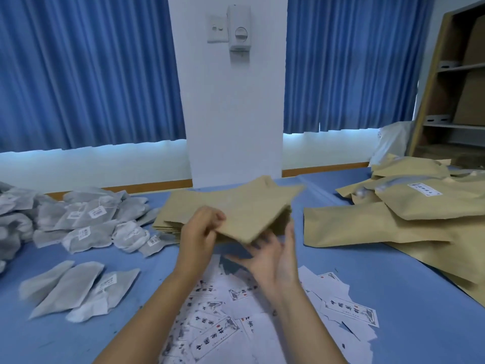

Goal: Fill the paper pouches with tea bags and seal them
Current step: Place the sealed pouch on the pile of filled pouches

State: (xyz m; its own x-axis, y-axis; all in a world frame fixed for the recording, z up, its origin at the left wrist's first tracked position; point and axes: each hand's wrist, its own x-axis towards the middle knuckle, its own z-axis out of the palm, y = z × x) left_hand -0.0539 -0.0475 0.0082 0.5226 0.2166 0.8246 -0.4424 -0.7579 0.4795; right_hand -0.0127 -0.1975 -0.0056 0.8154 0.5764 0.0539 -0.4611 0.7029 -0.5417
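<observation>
My left hand (200, 229) pinches the near left edge of a flat brown paper pouch (252, 211), lifted and tilted above a stack of empty pouches (170, 219) on the blue table (367, 274). Under the pouch's near corner, my right hand (270, 256) is spread with straight fingers, palm up. Three white tea bags (76, 287) lie in a row at the near left. A larger heap of tea bags (86, 227) sits behind them.
Filled brown pouches (409, 211), one with a white label, pile up at the right. Printed white labels (217, 324) are scattered at the near edge between my arms. A white pillar, blue curtains and a brown shelf unit (454, 82) stand behind the table.
</observation>
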